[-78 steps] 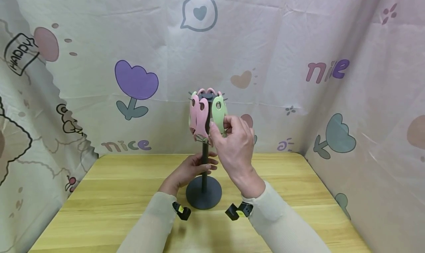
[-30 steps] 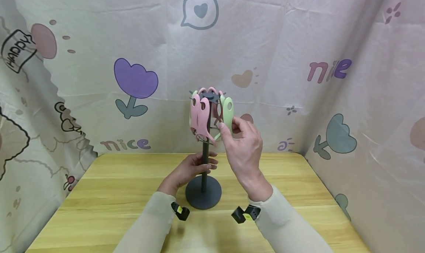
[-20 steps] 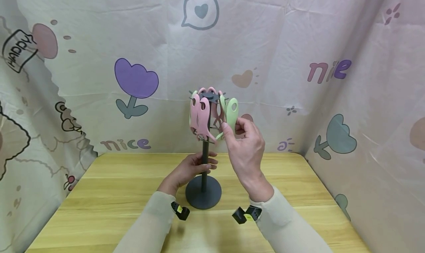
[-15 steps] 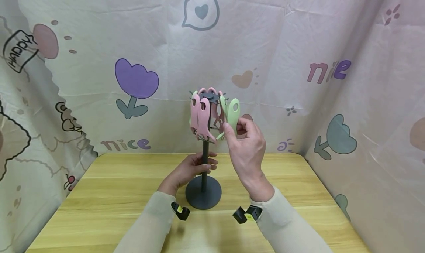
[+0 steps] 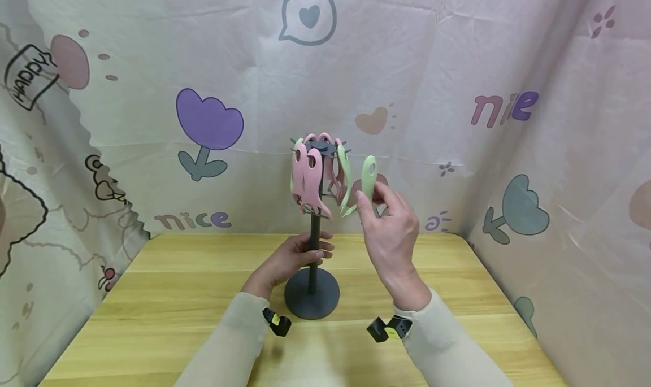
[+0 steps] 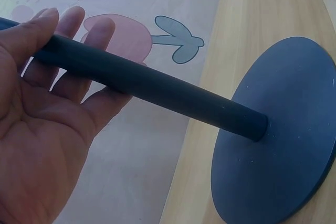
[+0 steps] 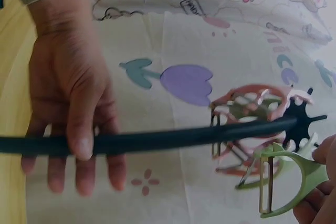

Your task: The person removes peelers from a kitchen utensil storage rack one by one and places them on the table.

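My right hand (image 5: 391, 240) pinches a green Y-shaped peeler (image 5: 369, 175) by its handle, just right of a dark rotating stand (image 5: 312, 296). In the right wrist view, the blade of this peeler (image 7: 311, 174) shows across its forked head. Around the top of the stand hang several pink peelers (image 5: 312, 181) and another green peeler (image 5: 344, 175), which looks close to the held one. My left hand (image 5: 287, 262) holds the stand's pole (image 6: 157, 90) below them, thumb on one side and fingers on the other.
The round base (image 6: 283, 129) stands on a wooden table (image 5: 203, 296). Behind and at both sides hangs a pale printed cloth (image 5: 427, 65). Short hooks stick out from the stand's top (image 7: 298, 124).
The right hand has pulled the green peeler off the stand, moving it right and clear of its hook. The left hand has stayed on the pole.
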Demonstrator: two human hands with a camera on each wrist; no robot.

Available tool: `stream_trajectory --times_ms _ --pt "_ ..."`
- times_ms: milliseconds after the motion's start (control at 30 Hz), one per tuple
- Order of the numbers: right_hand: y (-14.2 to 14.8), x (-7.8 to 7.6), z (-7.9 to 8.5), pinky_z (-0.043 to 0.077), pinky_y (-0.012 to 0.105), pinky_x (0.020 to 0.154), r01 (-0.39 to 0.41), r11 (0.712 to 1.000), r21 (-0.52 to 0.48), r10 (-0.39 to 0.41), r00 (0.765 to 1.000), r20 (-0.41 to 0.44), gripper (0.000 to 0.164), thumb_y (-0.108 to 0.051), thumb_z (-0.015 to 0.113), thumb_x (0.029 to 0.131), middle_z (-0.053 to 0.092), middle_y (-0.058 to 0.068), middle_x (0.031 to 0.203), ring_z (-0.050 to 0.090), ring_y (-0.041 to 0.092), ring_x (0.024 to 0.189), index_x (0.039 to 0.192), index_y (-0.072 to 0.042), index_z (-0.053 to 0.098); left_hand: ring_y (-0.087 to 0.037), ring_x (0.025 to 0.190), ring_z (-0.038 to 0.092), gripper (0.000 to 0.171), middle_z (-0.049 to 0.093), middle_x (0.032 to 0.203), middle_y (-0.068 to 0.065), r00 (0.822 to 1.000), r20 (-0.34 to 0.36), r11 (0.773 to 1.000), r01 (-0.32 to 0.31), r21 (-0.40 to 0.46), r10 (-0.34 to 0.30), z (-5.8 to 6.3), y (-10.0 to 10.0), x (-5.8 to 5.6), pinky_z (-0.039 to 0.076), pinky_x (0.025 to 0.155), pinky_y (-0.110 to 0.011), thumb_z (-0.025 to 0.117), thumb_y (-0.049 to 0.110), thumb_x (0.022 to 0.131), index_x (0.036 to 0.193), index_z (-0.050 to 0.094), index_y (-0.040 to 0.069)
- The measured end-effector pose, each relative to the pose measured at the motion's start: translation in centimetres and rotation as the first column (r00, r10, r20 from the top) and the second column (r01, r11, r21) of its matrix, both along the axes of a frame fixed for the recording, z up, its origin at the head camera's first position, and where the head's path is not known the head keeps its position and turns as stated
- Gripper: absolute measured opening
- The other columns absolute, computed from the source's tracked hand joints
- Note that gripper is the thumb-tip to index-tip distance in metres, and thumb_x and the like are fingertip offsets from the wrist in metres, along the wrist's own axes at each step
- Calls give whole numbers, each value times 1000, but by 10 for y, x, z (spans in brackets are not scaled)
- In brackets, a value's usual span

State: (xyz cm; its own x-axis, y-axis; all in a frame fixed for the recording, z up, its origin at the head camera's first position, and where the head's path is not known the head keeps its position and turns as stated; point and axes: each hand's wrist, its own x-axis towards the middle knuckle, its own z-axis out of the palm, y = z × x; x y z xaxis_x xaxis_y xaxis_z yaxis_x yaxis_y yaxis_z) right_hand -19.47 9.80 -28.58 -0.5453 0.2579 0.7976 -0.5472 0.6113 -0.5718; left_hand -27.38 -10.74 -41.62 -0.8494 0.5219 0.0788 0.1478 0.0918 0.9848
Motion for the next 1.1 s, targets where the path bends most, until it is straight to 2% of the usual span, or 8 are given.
stream_trajectory --times_ms 167,367,600,733,833,967,1100 --pt "14 -6 -16 50 41 76 31 999 11 -32 999 31 27 -21 82 93 77 10 95 73 27 91 115 -7 79 -26 127 70 39 72 135 -9 1000 -7 1000 -8 -2 8 0 -1 -1 54 110 -50 66 19 106 144 63 20" --pt "27 -16 -44 48 36 68 71 997 28 -75 986 146 30 -23 83 92 78 9 90 76 27 85 114 -6 75 -28 127 70 41 68 140 -17 1000 -16 1000 1 -5 -1 1 -2 -1 54 111 -50 66 18 106 146 61 19" --pt "36 -34 -84 53 48 73 99 989 112 -127 949 289 29 -29 82 92 78 6 89 75 27 79 111 -8 75 -29 128 69 42 69 140 -17 1000 -14 1000 9 1 -9 2 -1 -1 53 111 -51 65 17 106 147 60 17" --pt "41 -46 -108 51 45 66 105 973 205 -181 900 397 34 -32 79 94 73 6 83 65 25 68 112 -4 75 -29 128 69 41 68 140 -17 1000 -17 1000 5 -3 -5 1 0 -2 53 111 -51 66 18 106 147 60 17" --pt "45 -54 -126 49 43 61 87 958 273 -217 843 492 37 -34 75 96 70 5 81 61 23 65 113 -2 74 -28 127 69 42 68 140 -17 1000 -13 1000 2 -8 -2 2 0 -2 54 111 -50 66 18 105 147 60 18" --pt "46 -62 -147 54 45 65 53 943 327 -251 760 599 40 -36 73 97 75 8 89 69 25 72 116 -1 73 -29 128 69 42 67 141 -18 1000 -12 1000 3 -10 -3 2 0 -2 54 111 -50 66 19 105 147 60 19" --pt "45 -66 -165 58 50 74 11 932 361 -269 690 672 42 -37 73 97 78 13 99 73 30 82 116 1 73 -29 128 69 42 68 141 -17 1000 -9 1000 2 -12 -3 3 1 0 54 111 -50 66 19 106 148 60 19"
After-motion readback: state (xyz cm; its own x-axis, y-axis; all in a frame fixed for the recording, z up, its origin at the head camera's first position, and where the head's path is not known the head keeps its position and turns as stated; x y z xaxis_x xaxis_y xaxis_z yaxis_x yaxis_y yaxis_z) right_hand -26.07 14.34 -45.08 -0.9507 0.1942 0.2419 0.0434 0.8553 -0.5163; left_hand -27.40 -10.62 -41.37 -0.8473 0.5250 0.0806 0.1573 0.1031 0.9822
